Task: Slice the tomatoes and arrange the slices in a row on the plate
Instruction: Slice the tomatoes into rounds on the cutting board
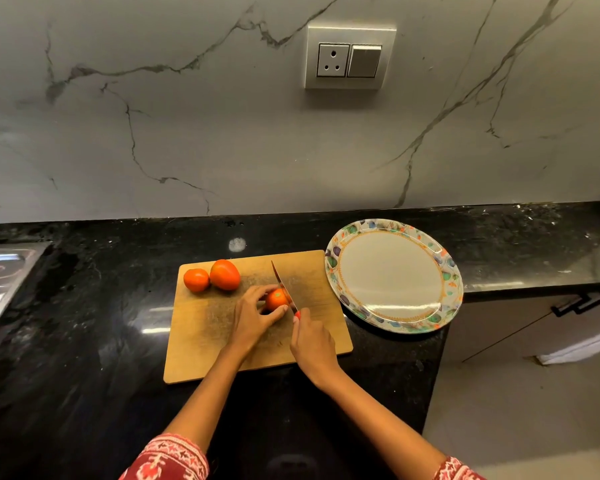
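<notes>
1. The left hand (253, 315) is pinching the tomato (276, 299) between thumb and fingers, holding it down near the middle of the cutting board (205, 327). For a safe cut, the fingertips should be tucking back, away from the blade.
2. The right hand (312, 344) is gripping the red handle of the knife (284, 287), whose blade is resting against the tomato's right side, tip pointing away from the person. This looks like the first cut, since no slices are showing yet.
3. The blade should be sawing gently rather than pressing straight down, because the skin is likely to slip and the soft flesh to squash.
4. Two whole tomatoes (212, 277) are waiting, touching each other, at the board's far left corner; they could roll if the board is jolted.
5. The plate (331, 268) is sitting just beside the board on the right, holding nothing, on the black counter (84, 306).
</notes>
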